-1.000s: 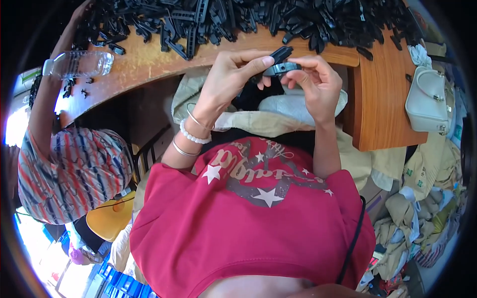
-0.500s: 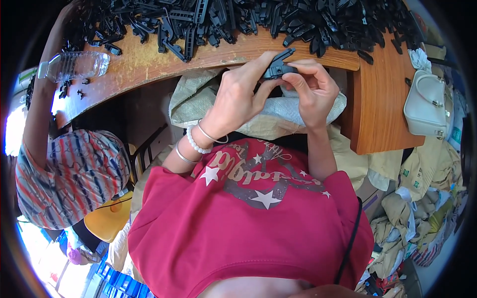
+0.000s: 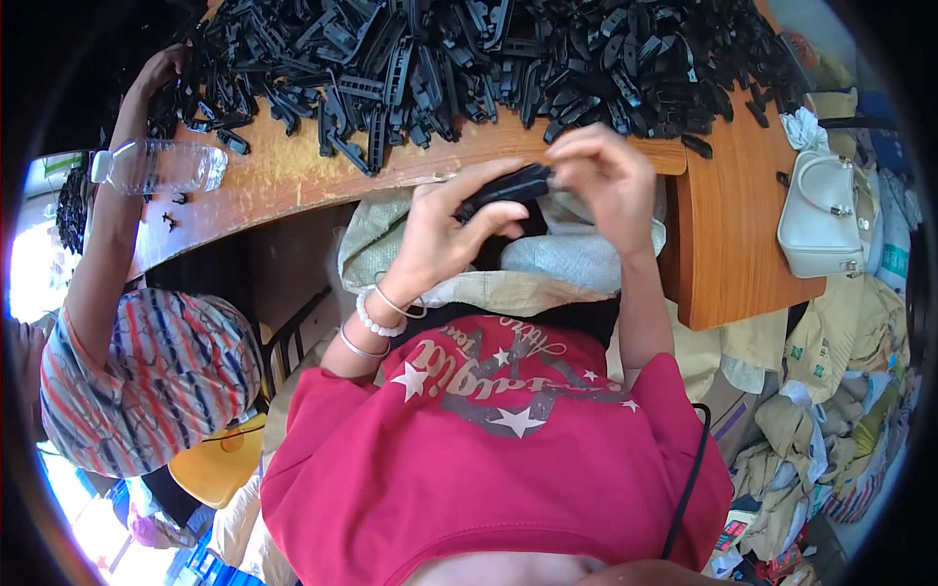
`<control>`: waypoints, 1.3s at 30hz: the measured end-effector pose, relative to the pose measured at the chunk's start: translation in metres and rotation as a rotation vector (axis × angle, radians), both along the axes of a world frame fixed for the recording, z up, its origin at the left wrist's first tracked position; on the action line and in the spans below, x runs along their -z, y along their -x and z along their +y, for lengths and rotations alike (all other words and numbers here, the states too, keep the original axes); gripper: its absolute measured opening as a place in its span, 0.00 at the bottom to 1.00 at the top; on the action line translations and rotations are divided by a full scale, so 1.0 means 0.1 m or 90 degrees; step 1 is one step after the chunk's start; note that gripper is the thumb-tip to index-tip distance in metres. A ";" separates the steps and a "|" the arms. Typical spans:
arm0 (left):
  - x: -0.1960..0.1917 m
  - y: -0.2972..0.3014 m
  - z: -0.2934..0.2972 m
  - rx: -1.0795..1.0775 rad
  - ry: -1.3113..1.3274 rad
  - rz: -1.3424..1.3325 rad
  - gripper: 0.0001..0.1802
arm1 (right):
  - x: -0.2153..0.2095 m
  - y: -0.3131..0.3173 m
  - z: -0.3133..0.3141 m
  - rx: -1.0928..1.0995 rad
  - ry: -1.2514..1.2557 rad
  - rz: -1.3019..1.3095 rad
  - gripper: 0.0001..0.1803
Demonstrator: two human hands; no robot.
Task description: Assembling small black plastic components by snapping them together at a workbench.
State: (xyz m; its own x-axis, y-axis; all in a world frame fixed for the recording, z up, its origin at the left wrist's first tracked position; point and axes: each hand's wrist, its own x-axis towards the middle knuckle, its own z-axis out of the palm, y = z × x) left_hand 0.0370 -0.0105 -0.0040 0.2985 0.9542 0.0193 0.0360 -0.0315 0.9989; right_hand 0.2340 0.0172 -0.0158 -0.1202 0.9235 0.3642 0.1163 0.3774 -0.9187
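My left hand [image 3: 440,230], with a beaded bracelet and two bangles at its wrist, is closed around a dark, elongated black plastic part [image 3: 516,188]. The part sits between thumb and fingers, just off the table's front edge, its far end toward the right. Beside that end is my right hand [image 3: 616,190], its fingers curved and loosely apart, slightly blurred; nothing shows in them. Below both hands lies the open mouth of a woven sack [image 3: 557,259]. A large heap of black plastic parts [image 3: 430,78] spreads across the table [image 3: 293,171] beyond my hands.
A clear plastic bottle [image 3: 166,166] lies on the table's left side. At left, a co-worker's arm [image 3: 122,195] reaches into the pile. A white handbag [image 3: 821,220] rests at the right table end. Sacks and cloth [image 3: 801,420] are heaped at the lower right.
The part has tilted in my left hand and now shows a smooth dark side. My right hand has loosened from it and shifted slightly. The view has tipped, showing more of the pile.
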 end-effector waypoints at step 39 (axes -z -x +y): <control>-0.29 -0.06 0.52 0.031 0.057 0.061 0.17 | -0.38 0.00 0.06 0.022 -0.173 -0.178 0.14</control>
